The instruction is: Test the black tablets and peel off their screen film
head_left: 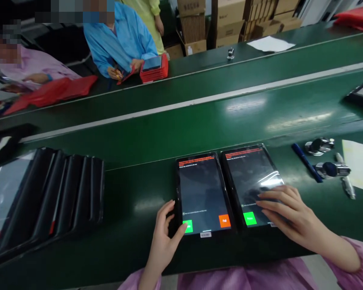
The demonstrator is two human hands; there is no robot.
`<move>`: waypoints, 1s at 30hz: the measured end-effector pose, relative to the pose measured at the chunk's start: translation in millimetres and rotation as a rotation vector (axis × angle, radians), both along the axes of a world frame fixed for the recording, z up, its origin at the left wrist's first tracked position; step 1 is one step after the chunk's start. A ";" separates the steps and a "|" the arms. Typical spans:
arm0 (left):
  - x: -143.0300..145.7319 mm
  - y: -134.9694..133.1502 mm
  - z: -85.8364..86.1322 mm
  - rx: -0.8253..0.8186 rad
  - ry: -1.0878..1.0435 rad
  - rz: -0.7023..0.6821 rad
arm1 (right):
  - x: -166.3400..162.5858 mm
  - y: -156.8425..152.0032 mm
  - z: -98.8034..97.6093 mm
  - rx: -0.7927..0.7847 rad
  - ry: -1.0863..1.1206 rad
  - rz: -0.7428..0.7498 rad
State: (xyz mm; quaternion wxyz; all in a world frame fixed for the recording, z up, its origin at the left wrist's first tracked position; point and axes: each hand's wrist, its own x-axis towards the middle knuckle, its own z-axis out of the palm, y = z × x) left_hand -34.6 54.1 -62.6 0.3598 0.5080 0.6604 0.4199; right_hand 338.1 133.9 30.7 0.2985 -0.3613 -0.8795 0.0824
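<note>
Two tablets lie side by side on the green bench, screens lit with red and white text at the top. My left hand (166,229) is at the left edge of the left tablet (202,189), fingers apart, its thumb over the green button. That screen also shows an orange "Fail" button. Over the lower right of the right tablet (248,181) is my right hand (287,211), its fingers stretched out and covering that corner. A green button shows on this screen beside the fingertips; whether they touch the glass I cannot tell.
Several dark tablets (69,193) lean in a row at left. To the right are a blue marker (307,163), shiny metal pieces (332,169) and a paper sheet (359,165). Across the bench, a person in blue (121,40) works beside stacked red-cased tablets (154,68).
</note>
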 end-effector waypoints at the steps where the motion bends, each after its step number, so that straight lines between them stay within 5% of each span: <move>1: -1.1 -0.1 0.3 -0.001 -0.017 0.000 | -1.4 -3.5 0.2 -0.009 -0.005 0.026; 6: -15.6 3.5 8.8 0.052 -0.103 0.019 | -3.4 -27.1 -5.7 -0.042 -0.151 0.099; 9: -24.8 26.4 21.6 0.093 0.052 -0.025 | -2.6 -23.7 -7.1 -0.031 -0.229 0.087; 13: -21.8 92.1 39.0 0.179 0.330 -0.196 | -8.5 29.0 -5.5 -0.016 -0.212 0.055; 17: -4.4 149.4 42.2 0.254 0.485 -0.273 | -25.7 93.5 -15.4 -0.028 -0.303 -0.174; 25: -7.1 117.8 39.4 0.351 0.644 -0.276 | -21.1 86.6 -21.0 -0.012 -0.263 -0.128; 30: -7.4 137.3 39.8 0.351 0.639 -0.220 | -25.7 98.2 -28.4 0.074 -0.264 -0.195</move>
